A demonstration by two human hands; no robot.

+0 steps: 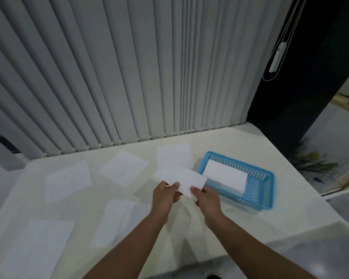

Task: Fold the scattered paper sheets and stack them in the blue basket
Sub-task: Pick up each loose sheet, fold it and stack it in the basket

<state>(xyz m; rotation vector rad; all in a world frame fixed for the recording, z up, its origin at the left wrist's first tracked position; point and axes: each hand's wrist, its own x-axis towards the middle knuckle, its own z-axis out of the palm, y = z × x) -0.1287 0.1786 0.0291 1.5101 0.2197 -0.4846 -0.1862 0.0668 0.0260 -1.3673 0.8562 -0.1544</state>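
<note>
A folded white sheet point(181, 179) hangs above the table, just left of the blue basket point(260, 190). My left hand point(165, 195) pinches its near left edge and my right hand point(207, 200) pinches its near right corner. Inside the basket lies another folded white sheet point(226, 175). Several unfolded sheets lie flat on the cream tablecloth: one at the back middle point(173, 155), one left of it point(124, 168), one at the far left point(68, 181), one near the middle point(119, 222) and one at the near left point(36, 248).
Grey vertical blinds point(129, 67) hang right behind the table's far edge. A dark pillar point(302, 87) stands at the back right. The table's right edge point(310, 190) drops off just past the basket.
</note>
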